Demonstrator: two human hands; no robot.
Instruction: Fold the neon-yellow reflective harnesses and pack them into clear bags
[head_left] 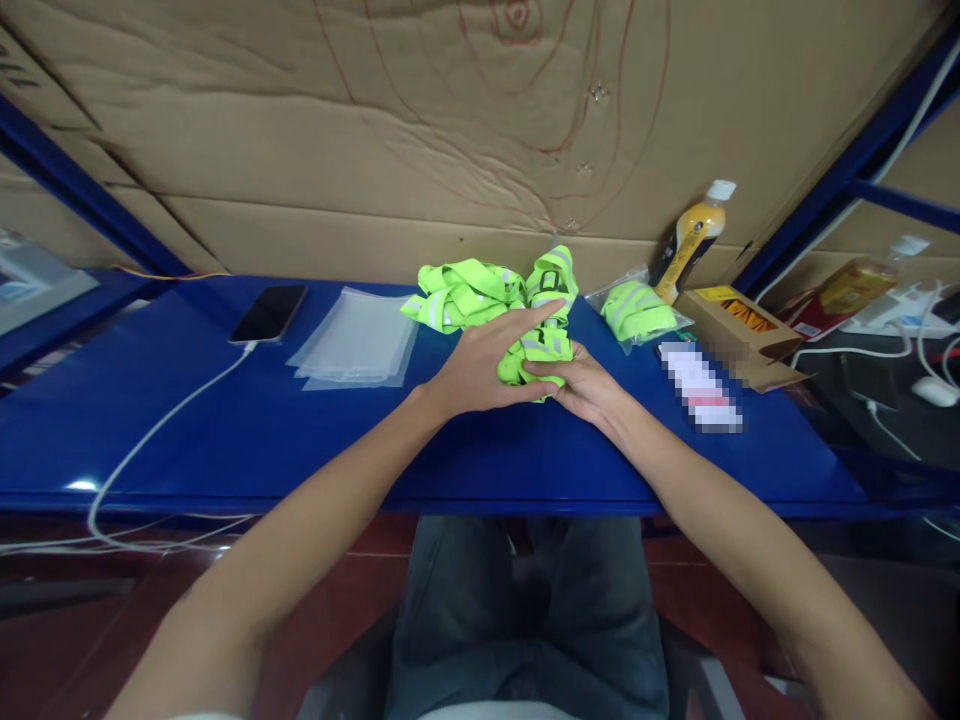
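Both hands meet around a bundle of neon green straps (547, 345) with silvery reflective stripes, over the middle of the blue table. My left hand (487, 365) lies along the bundle's left side, thumb stretched across its top and fingers against its lower part. From the right, my right hand (581, 385) grips the bundle's lower edge, with its thumb on the front; some fingers are hidden behind it. More green straps (469, 295) lie loosely heaped just behind my left hand. To the right sits a clear bag with folded green straps (637, 310).
Clear plastic bags (356, 338) lie stacked left of the hands, near a black phone (268, 313) on a white cable. At right are a bottle (690, 240), an open cardboard box (742, 325) and a pixelated phone (701, 388). A cardboard wall (375, 150) rises behind the table (300, 450).
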